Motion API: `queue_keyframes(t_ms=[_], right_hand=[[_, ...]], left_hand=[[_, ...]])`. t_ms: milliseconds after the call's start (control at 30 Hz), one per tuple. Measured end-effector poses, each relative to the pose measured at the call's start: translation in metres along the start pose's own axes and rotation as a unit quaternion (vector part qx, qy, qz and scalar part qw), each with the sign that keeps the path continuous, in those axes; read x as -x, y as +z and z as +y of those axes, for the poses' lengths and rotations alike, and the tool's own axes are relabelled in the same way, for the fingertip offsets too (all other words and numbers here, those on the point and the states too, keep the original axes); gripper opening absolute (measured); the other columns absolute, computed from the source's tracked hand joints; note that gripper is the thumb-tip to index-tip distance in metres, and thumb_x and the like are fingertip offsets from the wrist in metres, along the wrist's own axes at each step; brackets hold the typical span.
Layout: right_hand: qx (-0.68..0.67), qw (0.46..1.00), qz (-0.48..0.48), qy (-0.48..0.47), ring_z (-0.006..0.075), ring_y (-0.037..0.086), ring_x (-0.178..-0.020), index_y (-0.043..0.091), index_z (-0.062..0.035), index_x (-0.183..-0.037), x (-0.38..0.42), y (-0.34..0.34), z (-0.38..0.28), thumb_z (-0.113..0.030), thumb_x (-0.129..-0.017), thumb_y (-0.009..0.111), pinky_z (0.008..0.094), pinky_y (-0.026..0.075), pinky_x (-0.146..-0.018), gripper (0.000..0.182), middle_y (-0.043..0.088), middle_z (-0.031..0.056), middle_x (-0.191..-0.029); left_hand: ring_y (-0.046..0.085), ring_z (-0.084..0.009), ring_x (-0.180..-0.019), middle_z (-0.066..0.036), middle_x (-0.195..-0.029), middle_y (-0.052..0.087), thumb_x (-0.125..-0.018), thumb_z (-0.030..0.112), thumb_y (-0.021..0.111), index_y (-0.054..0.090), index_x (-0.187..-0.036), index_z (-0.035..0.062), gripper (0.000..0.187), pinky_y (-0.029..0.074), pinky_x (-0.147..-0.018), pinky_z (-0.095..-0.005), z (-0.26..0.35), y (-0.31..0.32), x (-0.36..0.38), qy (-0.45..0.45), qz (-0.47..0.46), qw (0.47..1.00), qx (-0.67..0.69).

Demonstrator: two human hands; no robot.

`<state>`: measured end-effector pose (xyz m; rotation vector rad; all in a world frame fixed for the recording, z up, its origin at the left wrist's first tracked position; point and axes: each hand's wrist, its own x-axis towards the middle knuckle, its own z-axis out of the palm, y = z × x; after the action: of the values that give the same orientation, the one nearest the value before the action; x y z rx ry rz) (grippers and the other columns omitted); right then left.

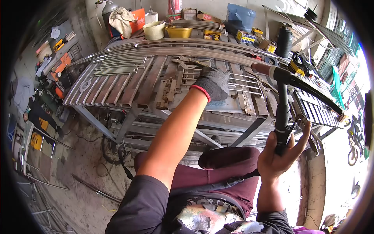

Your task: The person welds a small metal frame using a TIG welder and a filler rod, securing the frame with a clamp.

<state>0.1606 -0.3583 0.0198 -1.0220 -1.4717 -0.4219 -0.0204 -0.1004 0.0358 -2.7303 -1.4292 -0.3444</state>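
Observation:
My left hand (pixel 213 82), in a grey glove with a red cuff, reaches over the slatted metal workbench (pixel 134 87), fingers closed round the end of metal locking pliers (pixel 187 62). Beside and under it, thin metal rods (pixel 243 84) lie in parallel over a flat plate (pixel 222 104), between notched metal blocks (pixel 245 102). My bare right hand (pixel 278 156) is raised in front of the bench at the right, holding the black handle of a welding torch (pixel 283 113) between thumb and fingers. The torch head points up, above the bench's right side.
A bundle of rods (pixel 120 64) lies on the left of the bench. Long bars (pixel 175 50) run along its back. Behind them stand a white bucket (pixel 154 30), a yellow tub (pixel 179 32) and small boxes (pixel 246 37). Bent tubes (pixel 95 190) lie on the floor at left.

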Motion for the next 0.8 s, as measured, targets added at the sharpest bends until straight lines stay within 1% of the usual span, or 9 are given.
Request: queue_keyframes(t_ms=[133, 167, 267, 300, 400, 533, 667, 700, 800], right_hand=[[-0.022, 0.999, 0.002, 0.037, 0.0309, 0.070, -0.099, 0.013, 0.0111, -0.167, 0.001, -0.007, -0.008, -0.009, -0.106, 0.069, 0.0416, 0.061, -0.086, 0.086, 0.026, 0.0344, -0.173], [-0.029, 0.999, 0.004, 0.040, 0.0306, 0.070, -0.099, 0.013, 0.0112, -0.167, 0.000, -0.007, -0.009, -0.009, -0.106, 0.068, 0.0414, 0.061, -0.086, 0.085, 0.027, 0.0345, -0.173], [-0.019, 0.999, 0.007, 0.024, 0.0323, 0.071, -0.104, 0.014, 0.0125, -0.167, 0.003, -0.010, -0.005, -0.008, -0.106, 0.068, 0.0417, 0.061, -0.087, 0.084, 0.031, 0.0344, -0.171], [0.007, 1.000, 0.017, -0.003, 0.0369, 0.071, -0.117, 0.020, 0.0147, -0.165, 0.002, -0.008, -0.003, -0.007, -0.105, 0.068, 0.0427, 0.059, -0.095, 0.080, 0.038, 0.0350, -0.168], [0.023, 1.000, -0.008, 0.019, 0.0410, 0.066, -0.130, 0.031, 0.0157, -0.162, 0.004, -0.004, -0.006, -0.009, -0.105, 0.069, 0.0429, 0.056, -0.104, 0.073, 0.045, 0.0351, -0.164], [0.016, 0.999, -0.040, 0.024, 0.0437, 0.064, -0.138, 0.040, 0.0147, -0.159, 0.005, 0.008, -0.010, -0.011, -0.105, 0.071, 0.0449, 0.053, -0.113, 0.067, 0.055, 0.0341, -0.157], [0.026, 0.993, -0.113, -0.015, 0.0476, 0.064, -0.137, 0.042, 0.0073, -0.160, 0.001, 0.023, -0.020, -0.007, -0.103, 0.073, 0.0480, 0.054, -0.113, 0.067, 0.060, 0.0335, -0.153], [0.036, 0.990, -0.136, -0.016, 0.0487, 0.065, -0.136, 0.041, 0.0066, -0.161, -0.002, 0.026, -0.024, -0.005, -0.102, 0.073, 0.0484, 0.055, -0.112, 0.068, 0.061, 0.0331, -0.152], [-0.031, 0.982, -0.186, 0.030, 0.0385, 0.057, -0.147, 0.043, 0.0055, -0.163, 0.000, 0.034, -0.028, -0.007, -0.105, 0.069, 0.0449, 0.046, -0.120, 0.065, 0.055, 0.0269, -0.161]], left_hand=[[0.077, -0.0404, -0.101, -0.023, -0.107, 0.078, -0.085, 0.022, 0.063, 0.071, -0.128, -0.0005, 0.049, 0.055, -0.086, -0.0563, 0.019, -0.007, -0.004, 0.064, -0.034, 0.972, -0.224], [0.077, -0.0380, -0.097, -0.022, -0.103, 0.078, -0.089, 0.024, 0.063, 0.076, -0.117, 0.0010, 0.038, 0.054, -0.081, -0.0542, 0.012, 0.012, -0.005, 0.065, 0.100, 0.965, -0.233], [0.077, -0.0358, -0.094, -0.019, -0.101, 0.078, -0.092, 0.023, 0.061, 0.079, -0.108, 0.0034, 0.031, 0.054, -0.079, -0.0541, 0.029, -0.015, 0.001, 0.019, 0.119, 0.971, -0.208], [0.078, -0.0334, -0.096, -0.018, -0.105, 0.079, -0.094, 0.022, 0.061, 0.080, -0.108, 0.0061, 0.029, 0.054, -0.079, -0.0543, 0.033, -0.023, 0.003, 0.025, 0.158, 0.968, -0.191], [0.079, -0.0319, -0.097, -0.016, -0.102, 0.080, -0.094, 0.023, 0.061, 0.081, -0.107, 0.0087, 0.028, 0.055, -0.080, -0.0564, 0.052, -0.047, 0.010, 0.018, 0.087, 0.987, -0.133], [0.077, -0.0308, -0.101, -0.006, -0.104, 0.081, -0.098, 0.024, 0.059, 0.081, -0.106, 0.0178, 0.025, 0.053, -0.081, -0.0565, 0.063, -0.015, 0.009, 0.002, 0.289, 0.955, -0.066], [0.074, -0.0309, -0.116, -0.009, -0.119, 0.079, -0.105, 0.030, 0.052, 0.075, -0.121, 0.0151, 0.031, 0.056, -0.093, -0.0443, 0.070, -0.008, -0.008, -0.006, 0.120, 0.993, -0.001], [0.079, -0.0337, -0.100, -0.014, -0.107, 0.082, -0.103, 0.035, 0.059, 0.081, -0.108, 0.0134, 0.032, 0.061, -0.084, -0.0476, 0.071, -0.010, -0.004, -0.014, 0.172, 0.985, 0.030], [0.079, -0.0335, -0.098, -0.015, -0.101, 0.081, -0.098, 0.031, 0.062, 0.082, -0.109, 0.0121, 0.029, 0.061, -0.082, -0.0513, 0.076, -0.023, 0.007, -0.025, 0.185, 0.982, -0.020]])
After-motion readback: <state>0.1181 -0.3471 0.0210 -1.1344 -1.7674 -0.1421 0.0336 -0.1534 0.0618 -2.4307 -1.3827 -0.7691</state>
